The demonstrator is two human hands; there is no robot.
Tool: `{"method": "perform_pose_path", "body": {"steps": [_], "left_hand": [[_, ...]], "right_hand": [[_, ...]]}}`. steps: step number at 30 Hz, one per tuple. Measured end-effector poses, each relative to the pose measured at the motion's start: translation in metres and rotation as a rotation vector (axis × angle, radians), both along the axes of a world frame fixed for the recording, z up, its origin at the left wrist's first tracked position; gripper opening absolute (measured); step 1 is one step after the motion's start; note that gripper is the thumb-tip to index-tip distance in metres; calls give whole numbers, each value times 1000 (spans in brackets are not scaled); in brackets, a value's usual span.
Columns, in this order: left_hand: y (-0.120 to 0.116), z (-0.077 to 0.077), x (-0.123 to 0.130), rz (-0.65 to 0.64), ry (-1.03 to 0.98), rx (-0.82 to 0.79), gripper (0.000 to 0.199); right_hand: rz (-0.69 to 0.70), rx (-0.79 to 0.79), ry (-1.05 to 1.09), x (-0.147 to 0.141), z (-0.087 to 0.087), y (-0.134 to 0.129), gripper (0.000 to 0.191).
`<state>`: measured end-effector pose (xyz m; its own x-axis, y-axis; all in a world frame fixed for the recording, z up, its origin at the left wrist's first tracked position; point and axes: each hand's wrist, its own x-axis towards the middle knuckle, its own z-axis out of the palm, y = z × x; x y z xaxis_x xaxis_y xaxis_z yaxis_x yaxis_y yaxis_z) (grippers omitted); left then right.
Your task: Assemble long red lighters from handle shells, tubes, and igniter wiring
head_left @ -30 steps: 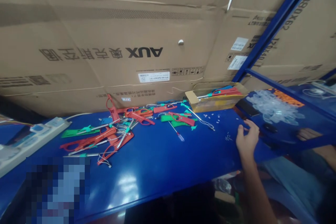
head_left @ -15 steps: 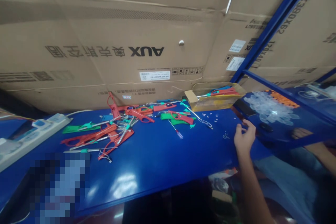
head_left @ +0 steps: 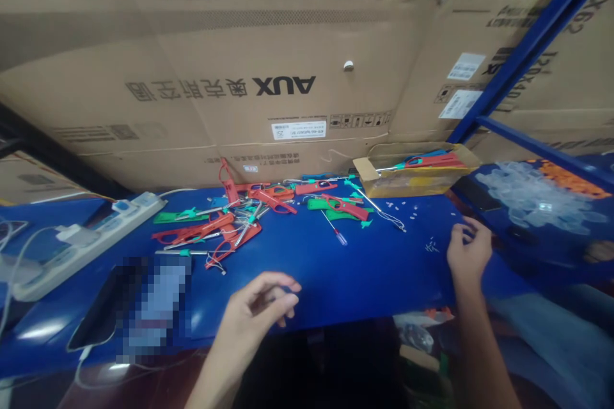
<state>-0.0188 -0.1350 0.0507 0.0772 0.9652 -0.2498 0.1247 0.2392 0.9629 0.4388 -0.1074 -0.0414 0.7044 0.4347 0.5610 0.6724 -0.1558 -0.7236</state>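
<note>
Red casings (head_left: 354, 208) lie scattered on the table (head_left: 374, 275) beyond the left hand (head_left: 263, 301), which has just come into view. Both hands now stand free, loosely curled, seemingly empty, touching no casing; blur leaves the small bits (head_left: 431, 245) beside the right hand (head_left: 470, 250) hard to identify.
</note>
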Motion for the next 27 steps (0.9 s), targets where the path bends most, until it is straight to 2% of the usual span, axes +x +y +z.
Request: {"method": "perform_pose_path", "body": {"steps": [2,6,8,11,13,17,20,23,25,27], "left_hand": [[-5,-13,1,24,-39,-42,35],[-10,-39,-11,240,44,-32,41],[-9,-47,-20,234,81,-48,44],[0,-57,-25,226,125,47,42],[12,-64,-23,101,193,139,42],[44,-74,-8,33,254,288,26],[66,-75,8,-19,294,444,17],[89,-68,18,-61,338,536,18],[111,-58,13,-4,371,578,18],[143,-43,-2,161,402,601,17]], "right_hand": [[4,-15,22,-1,-1,0,43],[49,-57,64,-4,-2,0,44],[72,-70,84,-5,-1,0,44],[94,-77,126,-7,0,1,45],[103,-79,152,-7,1,2,43],[121,-71,198,-8,2,2,39],[131,-65,234,-9,3,2,35],[132,-62,259,-10,5,2,32],[134,-62,272,-11,5,2,31],[132,-67,280,-12,6,3,31]]}}
